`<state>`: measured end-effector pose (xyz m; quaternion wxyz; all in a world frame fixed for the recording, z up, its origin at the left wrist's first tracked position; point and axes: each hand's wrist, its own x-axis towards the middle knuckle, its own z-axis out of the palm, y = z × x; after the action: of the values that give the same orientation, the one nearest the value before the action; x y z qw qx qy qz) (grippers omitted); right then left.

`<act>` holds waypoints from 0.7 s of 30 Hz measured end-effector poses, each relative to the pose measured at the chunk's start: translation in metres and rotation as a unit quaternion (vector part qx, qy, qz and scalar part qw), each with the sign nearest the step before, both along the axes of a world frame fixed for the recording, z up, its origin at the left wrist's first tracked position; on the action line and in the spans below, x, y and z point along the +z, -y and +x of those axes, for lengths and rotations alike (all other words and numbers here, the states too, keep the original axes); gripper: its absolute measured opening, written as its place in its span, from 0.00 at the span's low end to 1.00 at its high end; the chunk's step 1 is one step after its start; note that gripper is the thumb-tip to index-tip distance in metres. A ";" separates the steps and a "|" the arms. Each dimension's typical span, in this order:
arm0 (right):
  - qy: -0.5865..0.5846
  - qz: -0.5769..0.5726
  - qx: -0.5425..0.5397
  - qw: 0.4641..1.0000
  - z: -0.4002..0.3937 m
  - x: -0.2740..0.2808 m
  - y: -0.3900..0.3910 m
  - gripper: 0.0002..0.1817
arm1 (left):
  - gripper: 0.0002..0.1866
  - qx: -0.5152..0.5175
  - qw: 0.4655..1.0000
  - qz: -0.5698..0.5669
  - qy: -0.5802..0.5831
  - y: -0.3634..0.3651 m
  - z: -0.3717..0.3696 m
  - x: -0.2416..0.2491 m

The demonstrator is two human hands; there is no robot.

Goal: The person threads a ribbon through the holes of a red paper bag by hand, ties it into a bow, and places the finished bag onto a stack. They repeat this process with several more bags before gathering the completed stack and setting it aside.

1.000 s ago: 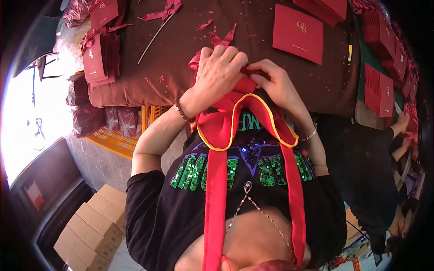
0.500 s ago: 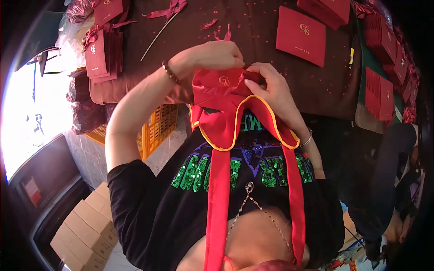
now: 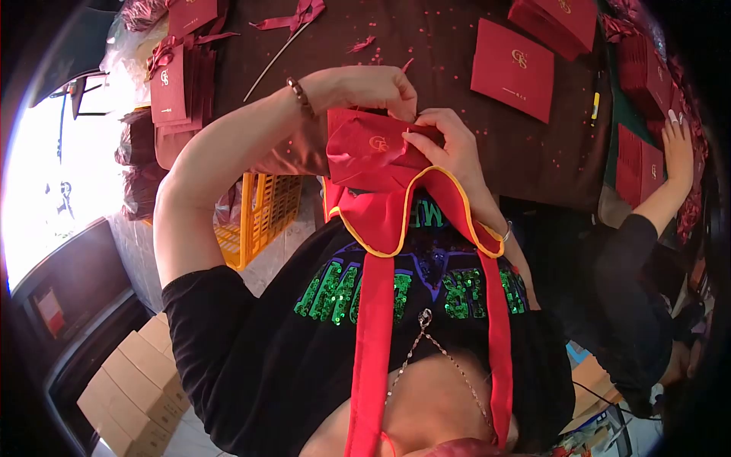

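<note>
A dark red gift bag [image 3: 364, 148] with a gold logo is held up in front of my chest, its surface creased. My right hand [image 3: 454, 152] pinches the bag's right side between thumb and fingers. My left hand [image 3: 392, 93] is closed at the bag's upper edge, close to my right fingertips. What its fingers grip is hidden behind the hand. Just below the bag hangs the yellow-edged frill of my red apron [image 3: 381, 221].
Flat red bags [image 3: 512, 70] and stacked bags [image 3: 640, 164] lie on the brown-covered table [image 3: 365, 19]. A co-worker's hand [image 3: 677, 152] rests by the right stacks. A yellow pen [image 3: 595, 108], ribbon bow [image 3: 293, 15], yellow crate [image 3: 263, 221] and cardboard boxes [image 3: 133, 385] are around.
My left forearm has swung outward at the elbow, and its hand has shifted slightly right. The bag's face is turned more toward me. A co-worker's hand has appeared at the right stacks.
</note>
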<state>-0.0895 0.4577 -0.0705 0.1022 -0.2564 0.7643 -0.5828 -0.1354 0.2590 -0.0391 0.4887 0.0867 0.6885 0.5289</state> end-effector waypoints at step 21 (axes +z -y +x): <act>0.155 -0.010 0.052 0.987 0.010 0.002 -0.001 0.14 | 0.07 0.234 0.955 -0.046 -0.178 0.015 0.009 0.017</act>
<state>-0.0791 0.4587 -0.0683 0.2466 -0.2035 0.7189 -0.6172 -0.1268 0.2441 -0.0220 0.2239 -0.0068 0.7886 0.5727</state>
